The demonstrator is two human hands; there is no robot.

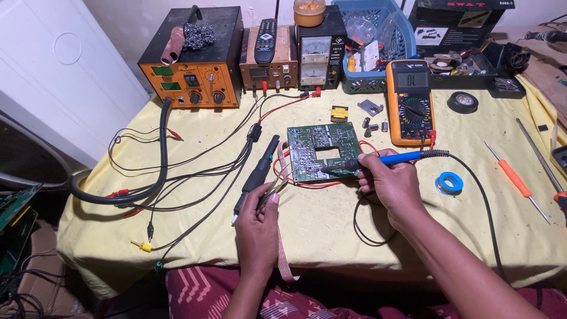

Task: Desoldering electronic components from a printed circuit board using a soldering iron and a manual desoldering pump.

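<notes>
A green circuit board (322, 147) with a square cut-out lies solder side up on the yellow cloth. My right hand (387, 180) grips a blue-handled soldering iron (401, 157) like a pen, its tip touching the board's lower right part. My left hand (258, 221) holds thin metal tweezers (273, 190) angled toward the board's lower left corner. A black hot-air handpiece (260, 171) lies just left of my left hand.
At the back stand an orange rework station (195, 82), a power supply with a remote control on top (269, 65), a meter box (316, 59), a blue basket (378, 35). An orange multimeter (410, 106), black tape roll (462, 102), blue tape roll (449, 183) and orange screwdriver (515, 180) lie at the right. Cables sprawl at the left.
</notes>
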